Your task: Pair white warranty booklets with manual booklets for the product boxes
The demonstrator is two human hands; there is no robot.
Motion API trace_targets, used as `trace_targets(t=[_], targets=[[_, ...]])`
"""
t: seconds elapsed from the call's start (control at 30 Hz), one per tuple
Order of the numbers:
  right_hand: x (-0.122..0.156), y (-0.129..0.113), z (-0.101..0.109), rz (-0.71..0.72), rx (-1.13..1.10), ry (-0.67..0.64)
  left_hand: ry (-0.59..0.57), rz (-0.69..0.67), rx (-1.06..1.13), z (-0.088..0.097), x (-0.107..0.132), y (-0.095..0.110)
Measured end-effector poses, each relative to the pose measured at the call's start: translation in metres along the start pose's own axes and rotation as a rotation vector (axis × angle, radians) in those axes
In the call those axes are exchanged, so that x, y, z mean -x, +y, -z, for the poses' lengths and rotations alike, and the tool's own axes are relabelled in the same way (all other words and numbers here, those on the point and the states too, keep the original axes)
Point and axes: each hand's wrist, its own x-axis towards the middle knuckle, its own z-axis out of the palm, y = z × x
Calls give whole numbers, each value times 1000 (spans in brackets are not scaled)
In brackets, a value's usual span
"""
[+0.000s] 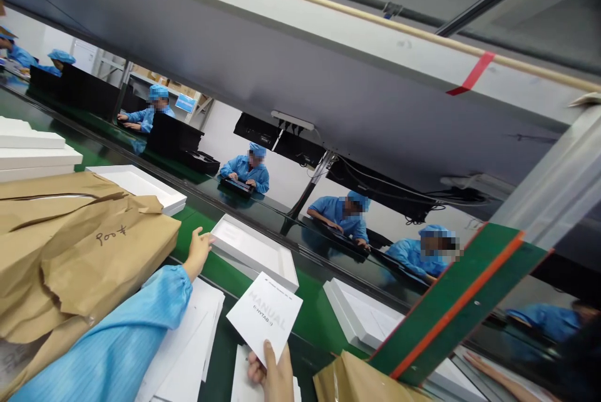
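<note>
My right hand point(272, 374) grips a white manual point(267, 314) by its lower corner, thumb on top, with printed lettering facing up. My left hand point(199, 253), in a blue sleeve, reaches over the green belt with its fingers apart. Its fingertips are at the left end of a shallow white box point(256, 252); whether they touch the box I cannot tell. Beneath my left forearm lies a stack of white sheets point(188, 333). More white booklets point(241, 374) lie below my right hand, partly covered by it.
Left of my arm lies a torn brown paper package point(107, 258). White boxes point(32, 154) are stacked behind it. Another white box point(359, 314) sits on the belt at right, beside a green post point(460, 302) and a brown package point(357, 380). Several co-workers in blue sit across the line.
</note>
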Motion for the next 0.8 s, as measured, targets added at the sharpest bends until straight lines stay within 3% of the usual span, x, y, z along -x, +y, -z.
trace_targets(t=[0.13,0.2,0.3,0.4,0.53,0.7,0.8], targets=[[4,-3,2,36,-36,12,-112,-33,-71,19,32,16],[5,-11,3,23,-30,-51,-206,-96,-176,32,52,16],[-5,-34,5,50,-8,-109,-287,-352,-605,50,84,3],[-29,-58,5,60,-55,-20,-317,-441,-1004,60,106,-11],[-73,-74,7,-31,-112,79,-372,-469,-1176,59,115,-15],[-118,-71,16,-173,-110,112,-367,-485,-1204,56,113,-14],[-132,-67,18,-171,-135,108,-338,-512,-1208,56,114,-15]])
